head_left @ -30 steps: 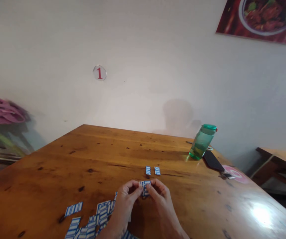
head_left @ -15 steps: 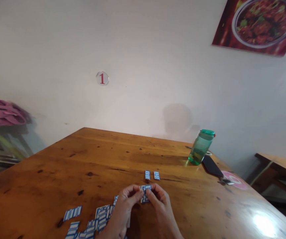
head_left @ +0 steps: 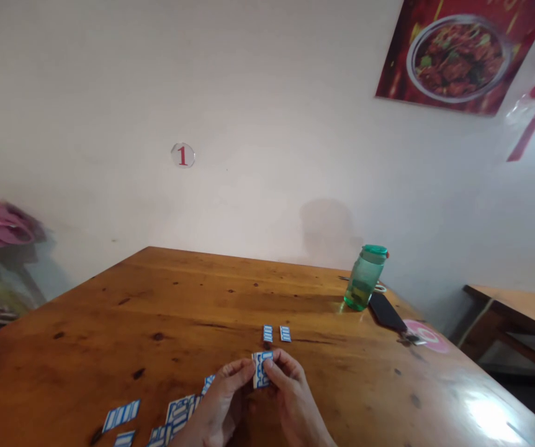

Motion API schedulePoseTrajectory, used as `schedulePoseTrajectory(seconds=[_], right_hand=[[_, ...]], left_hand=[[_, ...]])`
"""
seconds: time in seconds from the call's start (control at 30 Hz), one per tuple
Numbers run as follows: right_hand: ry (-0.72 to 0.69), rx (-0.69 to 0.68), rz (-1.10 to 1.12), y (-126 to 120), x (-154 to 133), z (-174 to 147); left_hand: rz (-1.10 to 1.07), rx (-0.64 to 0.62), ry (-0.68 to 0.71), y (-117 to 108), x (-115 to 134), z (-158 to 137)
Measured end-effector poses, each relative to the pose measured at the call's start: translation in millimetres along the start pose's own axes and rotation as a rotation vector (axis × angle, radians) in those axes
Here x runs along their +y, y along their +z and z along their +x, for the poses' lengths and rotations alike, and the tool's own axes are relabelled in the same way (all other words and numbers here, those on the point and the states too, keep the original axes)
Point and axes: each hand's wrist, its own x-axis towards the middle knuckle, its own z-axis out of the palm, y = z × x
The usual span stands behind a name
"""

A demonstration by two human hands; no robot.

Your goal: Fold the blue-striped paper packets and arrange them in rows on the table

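Note:
Between my two hands is a small card (head_left: 260, 370) printed with blue and white shapes, held above the table. My left hand (head_left: 230, 388) pinches its left edge between thumb and finger. On its other side, the thumb of my right hand (head_left: 293, 385) presses on the face, with the fingers behind. Just beyond, two small blue-and-white cards (head_left: 268, 333) lie side by side on the wood. A loose pile of similar cards (head_left: 181, 410) sits to the left, partly covered by my left hand and forearm. Farther left lies a striped blue-and-white card (head_left: 121, 415).
The wooden table (head_left: 193, 285) reaches back to a white wall. At its right side stand a green water bottle (head_left: 365, 277), a dark phone-like slab (head_left: 386, 311) and a pink round mat (head_left: 428, 336) with a metal object on it. A pink cloth (head_left: 2, 223) lies at far left.
The camera view has swung slightly right and up, so everything sits farther left and lower. My hands still hold the card; the left thumb has slid nearer its edge, showing more of its face.

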Motion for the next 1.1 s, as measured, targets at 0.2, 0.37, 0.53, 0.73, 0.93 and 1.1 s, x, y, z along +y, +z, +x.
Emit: schedulePoseTrajectory(seconds=[0.2, 0.37, 0.53, 0.73, 0.93, 1.1], right_hand=[[-0.022, 0.011, -0.052, 0.0, -0.6, -0.1], [-0.096, 0.133, -0.227, 0.9, 3.9, 1.4], [-0.155, 0.198, -0.287, 2.0, 11.9, 2.4], [-0.195, 0.229, -0.313, 1.9, 10.9, 0.2], [-0.212, 0.239, -0.371, 1.0, 8.4, -0.3], [-0.199, 0.225, -0.374, 3.5, 8.4, -0.6]], left_hand=[[0.130, 0.000, 0.061, 3.7, 3.3, -2.1], [0.505, 0.134, 0.363, 3.4, 5.2, 0.0], [0.639, 0.191, 0.502, 0.1, 1.2, 1.0], [0.581, 0.200, 0.435, 3.1, 1.5, -1.6], [0.518, 0.116, 0.364, 5.2, 2.4, -0.8], [0.551, 0.168, 0.404, 2.5, 0.2, 1.7]])
